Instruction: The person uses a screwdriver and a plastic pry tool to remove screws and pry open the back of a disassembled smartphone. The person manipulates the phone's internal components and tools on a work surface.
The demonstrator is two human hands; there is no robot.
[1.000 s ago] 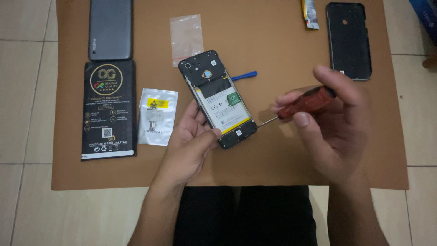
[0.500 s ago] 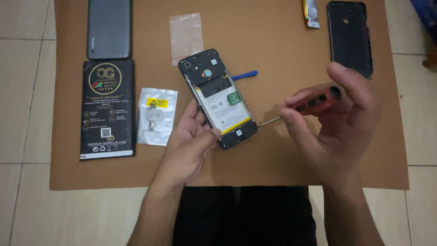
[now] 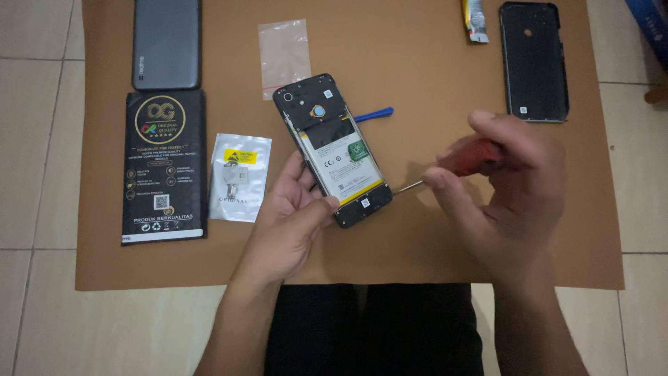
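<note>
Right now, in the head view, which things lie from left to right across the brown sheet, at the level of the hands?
Black printed package → small silver foil pouch → left hand → opened black phone with white battery → red-handled screwdriver in the right hand.

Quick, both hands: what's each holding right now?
Left hand: closed on the opened phone.
Right hand: closed on the red-handled screwdriver.

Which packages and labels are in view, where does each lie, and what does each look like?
Black box: flat, upright rectangle, left on the brown mat; gold round emblem, white strip at the bottom.
Silver pouch: right of the box, yellow label on top, small part inside.
Clear bag: upper middle, red lower edge.
Battery label: white with yellow edge and green square, inside the opened phone held by the left hand.
</note>
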